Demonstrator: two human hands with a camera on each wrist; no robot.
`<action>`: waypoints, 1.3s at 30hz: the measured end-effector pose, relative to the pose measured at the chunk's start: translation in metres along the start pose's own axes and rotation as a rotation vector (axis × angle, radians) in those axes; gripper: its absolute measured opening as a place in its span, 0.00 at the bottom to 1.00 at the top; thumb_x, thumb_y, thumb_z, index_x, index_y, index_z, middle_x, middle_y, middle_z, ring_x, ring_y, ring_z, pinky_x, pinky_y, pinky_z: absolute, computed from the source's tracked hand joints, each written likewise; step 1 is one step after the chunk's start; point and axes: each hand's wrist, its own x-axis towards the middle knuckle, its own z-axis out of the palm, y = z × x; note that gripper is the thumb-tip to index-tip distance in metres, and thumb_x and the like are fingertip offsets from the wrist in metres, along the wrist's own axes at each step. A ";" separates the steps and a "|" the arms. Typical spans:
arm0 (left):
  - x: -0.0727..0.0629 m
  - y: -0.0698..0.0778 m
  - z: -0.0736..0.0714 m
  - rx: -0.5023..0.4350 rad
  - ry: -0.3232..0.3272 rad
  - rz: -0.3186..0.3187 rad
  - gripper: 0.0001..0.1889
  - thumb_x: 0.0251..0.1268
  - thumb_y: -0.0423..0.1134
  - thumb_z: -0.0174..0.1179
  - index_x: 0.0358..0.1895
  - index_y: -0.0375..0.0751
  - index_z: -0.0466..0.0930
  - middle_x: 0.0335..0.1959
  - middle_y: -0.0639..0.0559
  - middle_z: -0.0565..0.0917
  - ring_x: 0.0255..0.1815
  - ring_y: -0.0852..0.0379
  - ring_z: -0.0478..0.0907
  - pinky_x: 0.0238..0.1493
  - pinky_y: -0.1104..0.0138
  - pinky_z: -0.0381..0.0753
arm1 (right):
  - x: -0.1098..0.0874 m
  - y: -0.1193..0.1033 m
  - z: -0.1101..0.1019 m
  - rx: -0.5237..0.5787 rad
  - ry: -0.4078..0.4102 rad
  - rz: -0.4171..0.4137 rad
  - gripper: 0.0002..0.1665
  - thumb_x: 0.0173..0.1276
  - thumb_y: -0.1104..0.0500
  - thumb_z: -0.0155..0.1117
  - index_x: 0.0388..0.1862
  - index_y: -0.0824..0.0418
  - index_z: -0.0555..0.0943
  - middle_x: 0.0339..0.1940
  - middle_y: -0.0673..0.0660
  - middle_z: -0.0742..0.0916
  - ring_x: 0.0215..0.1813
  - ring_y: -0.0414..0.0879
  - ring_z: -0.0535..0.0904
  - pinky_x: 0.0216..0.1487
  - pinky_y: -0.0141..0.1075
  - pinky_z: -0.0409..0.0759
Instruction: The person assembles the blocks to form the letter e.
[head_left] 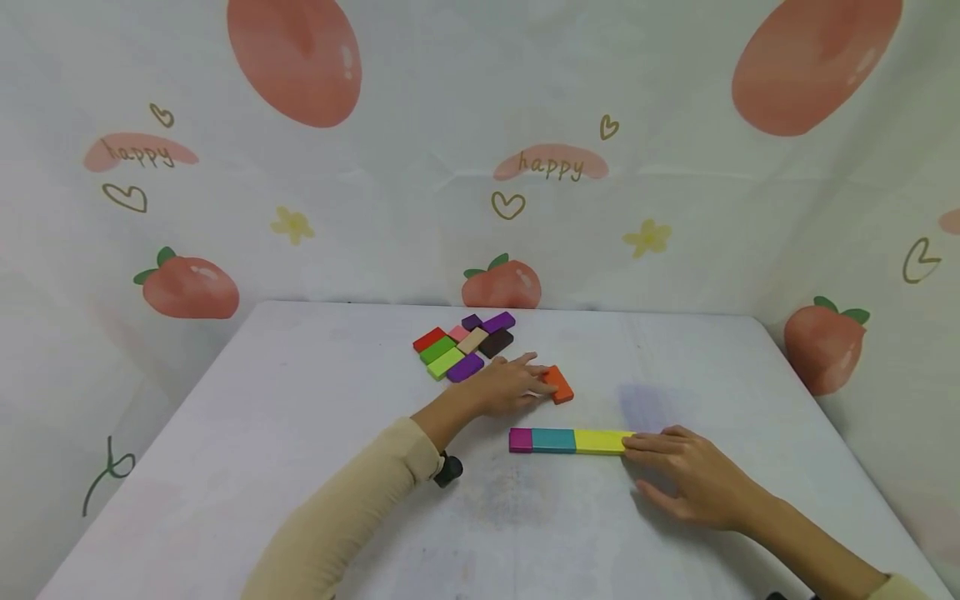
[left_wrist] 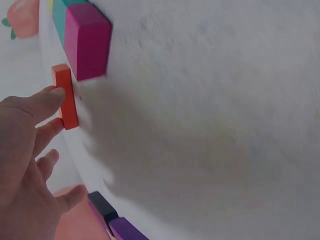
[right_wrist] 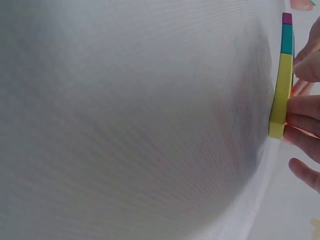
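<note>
My left hand [head_left: 510, 386] reaches across the middle of the table and pinches an orange block [head_left: 559, 385], with thumb and one finger at it in the left wrist view. In front of that lies a straight row of blocks set end to end: a magenta block [head_left: 521, 441], a teal block [head_left: 553, 441] and a yellow block [head_left: 600, 442]. At the row's right end my right hand [head_left: 693, 477] rests its straight fingertips against the yellow block, its thumb apart from the row in the head view.
Left of the orange block, a loose cluster holds a red block [head_left: 430, 339], a lime block [head_left: 446, 363], a dark brown block [head_left: 497, 342], a purple block [head_left: 465, 367] and several more. Behind the white table [head_left: 300, 400] hangs a fruit-patterned cloth [head_left: 420, 117].
</note>
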 end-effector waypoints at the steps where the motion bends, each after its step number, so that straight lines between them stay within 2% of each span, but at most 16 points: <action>1: 0.000 0.002 0.000 0.010 -0.006 -0.001 0.22 0.78 0.45 0.50 0.72 0.65 0.69 0.76 0.58 0.65 0.81 0.50 0.46 0.74 0.44 0.56 | 0.000 0.000 0.000 -0.001 -0.002 0.002 0.22 0.52 0.54 0.77 0.47 0.59 0.88 0.51 0.54 0.89 0.49 0.47 0.85 0.45 0.47 0.82; 6: 0.001 0.012 0.000 0.034 -0.018 -0.006 0.24 0.79 0.44 0.48 0.74 0.68 0.66 0.77 0.59 0.62 0.81 0.50 0.44 0.73 0.43 0.56 | 0.001 -0.001 0.000 0.002 -0.018 0.019 0.23 0.50 0.55 0.78 0.48 0.59 0.88 0.51 0.53 0.89 0.48 0.47 0.85 0.44 0.48 0.83; 13: 0.007 0.023 -0.002 0.104 -0.026 0.022 0.26 0.79 0.43 0.48 0.75 0.67 0.63 0.78 0.57 0.61 0.81 0.50 0.44 0.73 0.46 0.59 | 0.002 -0.002 -0.002 0.001 -0.015 0.017 0.23 0.50 0.55 0.77 0.47 0.59 0.88 0.50 0.53 0.89 0.48 0.47 0.85 0.45 0.48 0.82; 23: 0.024 0.037 0.006 0.129 -0.034 0.047 0.26 0.79 0.44 0.47 0.76 0.68 0.60 0.79 0.59 0.59 0.82 0.52 0.43 0.73 0.47 0.58 | 0.001 -0.002 -0.001 0.006 -0.026 0.037 0.24 0.50 0.55 0.78 0.48 0.58 0.88 0.51 0.52 0.89 0.49 0.47 0.85 0.45 0.48 0.83; 32: 0.033 0.054 0.006 0.146 -0.055 0.081 0.28 0.78 0.45 0.50 0.77 0.67 0.59 0.78 0.58 0.59 0.81 0.53 0.43 0.73 0.50 0.60 | 0.001 -0.002 0.000 -0.002 -0.029 0.047 0.24 0.50 0.54 0.78 0.48 0.58 0.88 0.51 0.52 0.89 0.49 0.47 0.85 0.45 0.49 0.83; 39: 0.038 0.063 0.009 0.156 -0.066 0.080 0.28 0.78 0.44 0.50 0.77 0.69 0.59 0.78 0.60 0.58 0.81 0.55 0.42 0.73 0.51 0.60 | 0.000 -0.002 0.001 -0.001 -0.030 0.042 0.23 0.50 0.54 0.78 0.48 0.58 0.88 0.51 0.53 0.89 0.49 0.47 0.85 0.46 0.50 0.83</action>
